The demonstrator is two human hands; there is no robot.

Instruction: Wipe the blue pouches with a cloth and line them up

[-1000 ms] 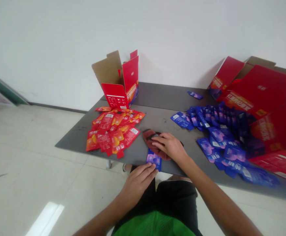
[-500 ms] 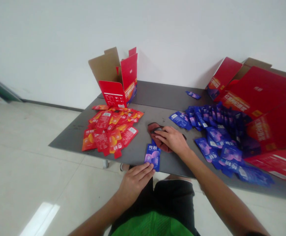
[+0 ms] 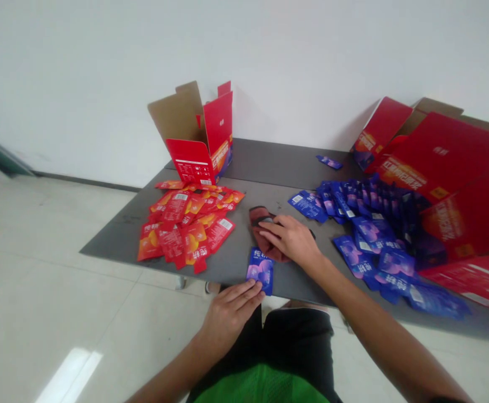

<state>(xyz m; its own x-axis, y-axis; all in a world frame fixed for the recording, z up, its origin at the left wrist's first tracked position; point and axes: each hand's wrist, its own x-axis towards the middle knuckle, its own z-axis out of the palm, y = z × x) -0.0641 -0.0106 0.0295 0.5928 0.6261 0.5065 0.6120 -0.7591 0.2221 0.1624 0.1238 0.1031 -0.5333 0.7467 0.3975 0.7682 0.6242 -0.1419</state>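
A blue packet point(image 3: 260, 270) with purple round pictures lies at the table's near edge. The fingers of my left hand point(image 3: 231, 310) rest flat and stretched out on its lower end, holding it against the tabletop. Just above the packet, my right hand point(image 3: 292, 238) is closed on a bunched reddish-brown cloth point(image 3: 265, 236) with dark edging. The cloth touches or slightly overlaps the packet's upper right corner; my fingers hide part of it.
Red-orange packets point(image 3: 186, 224) are piled at the left, before an open red carton point(image 3: 189, 162). Many blue packets point(image 3: 370, 229) spill from a tipped red carton point(image 3: 441, 162) at the right. One blue packet point(image 3: 329, 162) lies near the wall. The grey table point(image 3: 114, 235) ends at the left.
The cloth has become more bunched under my right hand, which has shifted slightly left. My left hand stays on the blue packet. The view has moved a little.
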